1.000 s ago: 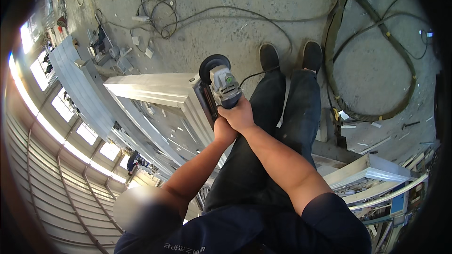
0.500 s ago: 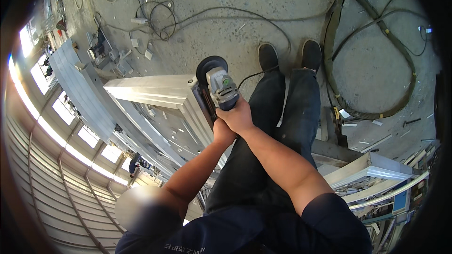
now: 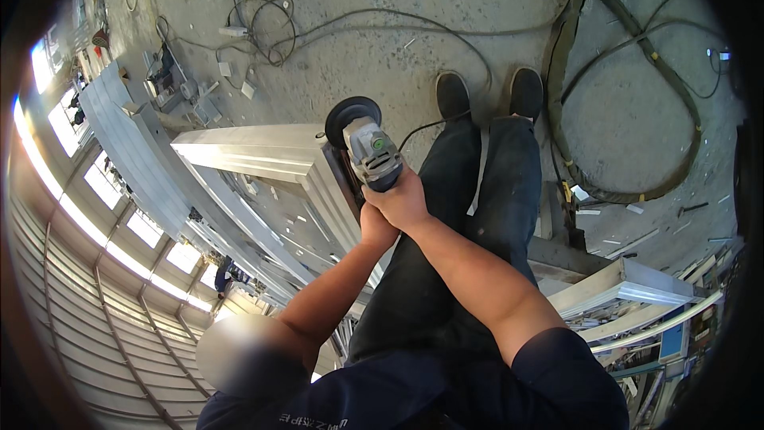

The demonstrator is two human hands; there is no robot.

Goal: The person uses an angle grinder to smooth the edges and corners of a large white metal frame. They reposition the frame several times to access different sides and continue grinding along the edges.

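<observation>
An angle grinder [image 3: 374, 150] with a grey body and a round black disc [image 3: 351, 118] is held in front of my legs. My right hand [image 3: 402, 197] is wrapped around its dark rear end. Tucked below and against it, my left hand [image 3: 377, 227] is also closed on the grinder, its fingers partly hidden. The disc is at the near corner of a silver metal frame [image 3: 251, 140], seemingly over its end; whether they touch I cannot tell. From the grinder's side a thin black cord runs toward my feet.
A tangled cable [image 3: 274, 32] lies on the concrete floor ahead. A thick sheathed hose [image 3: 691, 139] loops at the right. Long metal profiles [image 3: 131, 147] are stacked on the left, and another metal frame [image 3: 625, 283] stands at the lower right. Offcuts are scattered about.
The grinder's disc has shifted slightly left and the body has tilted a little. Both hands keep their grip, and my feet stay in place.
</observation>
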